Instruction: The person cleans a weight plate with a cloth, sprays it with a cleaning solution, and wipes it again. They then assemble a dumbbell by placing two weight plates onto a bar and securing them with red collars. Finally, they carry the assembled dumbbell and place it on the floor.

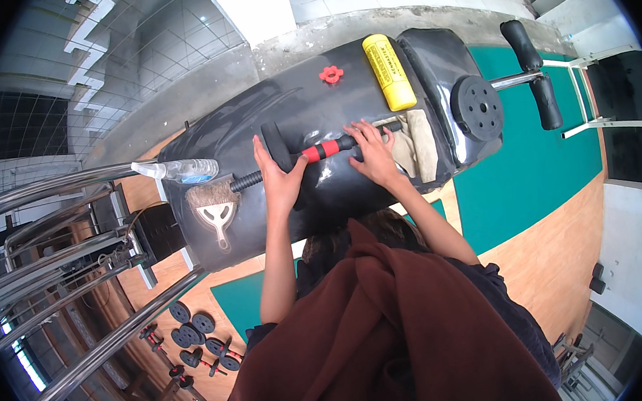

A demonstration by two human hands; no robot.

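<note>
L hand (277,175) grips dumbbell bar (310,154) near black plate (275,145); R hand (372,153) spread flat on bar's other end, on counter (254,115).

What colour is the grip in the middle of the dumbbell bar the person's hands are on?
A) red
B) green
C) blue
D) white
A: the short threaded dumbbell bar lying on the black padded bench has a red grip at its middle, showing between the left hand and the right hand.
</note>
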